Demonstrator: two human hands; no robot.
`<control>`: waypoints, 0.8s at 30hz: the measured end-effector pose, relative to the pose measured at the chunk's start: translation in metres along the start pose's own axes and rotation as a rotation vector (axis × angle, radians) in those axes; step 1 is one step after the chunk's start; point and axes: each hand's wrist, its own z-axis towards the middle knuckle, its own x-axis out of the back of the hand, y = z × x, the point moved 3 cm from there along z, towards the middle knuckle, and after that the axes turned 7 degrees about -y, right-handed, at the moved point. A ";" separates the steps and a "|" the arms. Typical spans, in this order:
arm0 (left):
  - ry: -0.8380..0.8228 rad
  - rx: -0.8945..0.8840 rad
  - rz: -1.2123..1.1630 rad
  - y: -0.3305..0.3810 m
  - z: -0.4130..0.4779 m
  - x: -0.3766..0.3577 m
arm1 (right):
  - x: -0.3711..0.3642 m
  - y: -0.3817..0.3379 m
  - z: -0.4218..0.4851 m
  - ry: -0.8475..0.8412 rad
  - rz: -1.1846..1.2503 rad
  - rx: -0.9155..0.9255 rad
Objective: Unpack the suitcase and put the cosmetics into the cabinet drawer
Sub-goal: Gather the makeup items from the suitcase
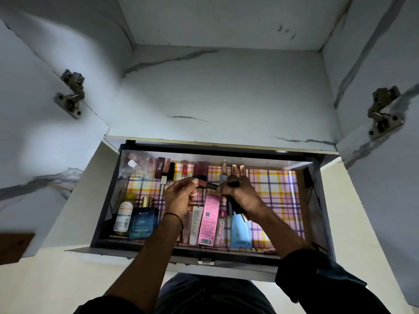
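left hand (181, 197) pinches lipstick (202, 183) | right hand (241, 196) grips dark tubes (233, 208) | drawer (314, 196): open room rightward (checked liner (277, 191))

Dim overall; drawer (106, 200) brightly lit; edges warped.

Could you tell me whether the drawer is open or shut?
Open: the drawer is pulled out, its checked liner and cosmetics in plain view.

Note: left hand (181, 196) hides one end of a lipstick (203, 183); right hand (242, 196) hides most of a dark stick bundle (233, 207). The left forearm (163, 232) partly covers tubes (195, 223) beside the pink box (209, 220); box print too small to read. Contents of the clear pouch (136, 165), upper left of the drawer (106, 200), blurred.
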 end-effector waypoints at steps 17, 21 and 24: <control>-0.208 0.026 0.196 0.005 0.038 -0.008 | -0.020 0.014 0.004 -0.046 -0.023 -0.125; -0.215 -0.095 0.429 0.012 0.063 -0.025 | -0.011 0.020 0.008 0.123 0.019 -0.102; -0.225 -0.161 0.640 0.011 0.080 -0.046 | 0.005 0.022 0.005 0.290 0.003 -0.127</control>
